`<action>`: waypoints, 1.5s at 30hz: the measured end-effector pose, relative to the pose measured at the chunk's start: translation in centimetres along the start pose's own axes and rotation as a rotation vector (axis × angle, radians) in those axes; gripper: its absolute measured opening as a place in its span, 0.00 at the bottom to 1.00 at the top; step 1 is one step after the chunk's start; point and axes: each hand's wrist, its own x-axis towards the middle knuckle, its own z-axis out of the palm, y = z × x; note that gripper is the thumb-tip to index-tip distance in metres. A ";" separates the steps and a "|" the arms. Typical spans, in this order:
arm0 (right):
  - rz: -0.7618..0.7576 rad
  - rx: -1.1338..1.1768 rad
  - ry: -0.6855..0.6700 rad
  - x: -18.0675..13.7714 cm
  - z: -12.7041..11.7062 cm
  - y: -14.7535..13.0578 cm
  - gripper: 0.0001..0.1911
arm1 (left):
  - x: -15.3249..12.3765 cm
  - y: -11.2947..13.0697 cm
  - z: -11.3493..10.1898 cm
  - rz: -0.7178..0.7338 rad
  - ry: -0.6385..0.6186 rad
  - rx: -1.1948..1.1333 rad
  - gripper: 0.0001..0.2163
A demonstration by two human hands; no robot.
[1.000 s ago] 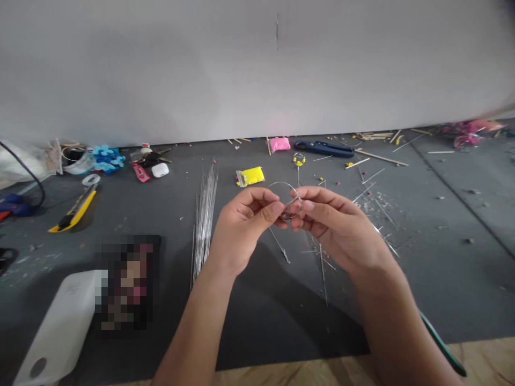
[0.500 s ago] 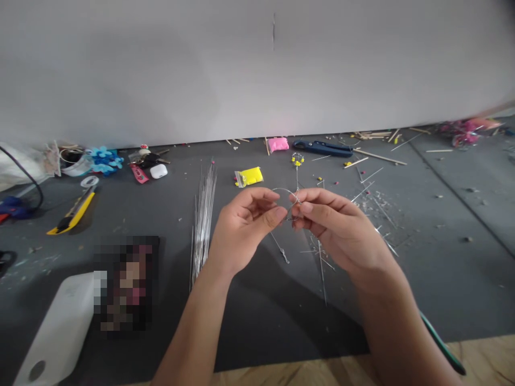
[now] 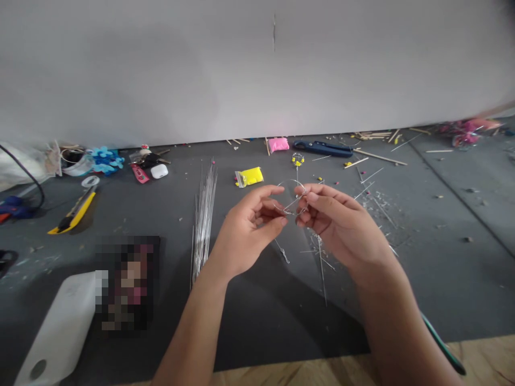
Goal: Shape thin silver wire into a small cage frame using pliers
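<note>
A bent piece of thin silver wire (image 3: 292, 205), curved into a loop with twisted parts, is held above the grey table between both hands. My right hand (image 3: 340, 220) pinches its right side between thumb and fingers. On the other side, my left hand (image 3: 245, 230) has its thumb and curled fingers at the lower left of the loop, while the index finger stretches forward. The fingers hide some of the wire. Just beyond stands a wire figure with yellow bits (image 3: 298, 160). Below the hands lies a wire with a small twisted end (image 3: 284, 256).
A bundle of straight wires (image 3: 203, 214) lies left of my hands. Farther back are yellow clay (image 3: 250, 176), pink clay (image 3: 278, 145) and a dark blue-handled tool (image 3: 324, 148). At left lie a yellow cutter (image 3: 76, 212) and a white phone-shaped object (image 3: 60, 332). Wire scraps (image 3: 322, 268) litter the right.
My left thumb and index finger have spread farther apart. The wire loop has turned and shows more between the hands; my right hand has shifted slightly right.
</note>
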 end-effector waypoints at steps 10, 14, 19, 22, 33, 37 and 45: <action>-0.027 -0.041 0.055 0.0 -0.2 0.2 0.06 | 0.2 0.3 0.4 -0.060 0.044 -0.078 0.13; -0.080 -0.137 0.074 0.1 -0.2 0.4 0.04 | 0.3 0.4 0.1 -0.140 0.032 -0.062 0.16; -0.129 -0.209 0.078 0.0 0.2 0.7 0.03 | 0.3 0.3 0.0 -0.198 0.050 -0.082 0.17; -0.178 -0.275 0.091 -0.1 0.4 0.9 0.04 | 0.3 0.1 0.0 -0.208 0.056 -0.060 0.17; -0.078 -0.616 0.045 -0.1 0.3 0.3 0.07 | -0.4 0.5 0.0 -0.035 -0.012 0.147 0.11; -0.024 -0.636 0.046 0.0 -0.3 0.2 0.12 | -0.5 0.7 0.1 -0.018 -0.024 0.188 0.07; 0.074 -0.681 -0.091 0.0 -0.5 0.1 0.11 | -0.3 0.7 0.5 0.066 0.021 0.476 0.04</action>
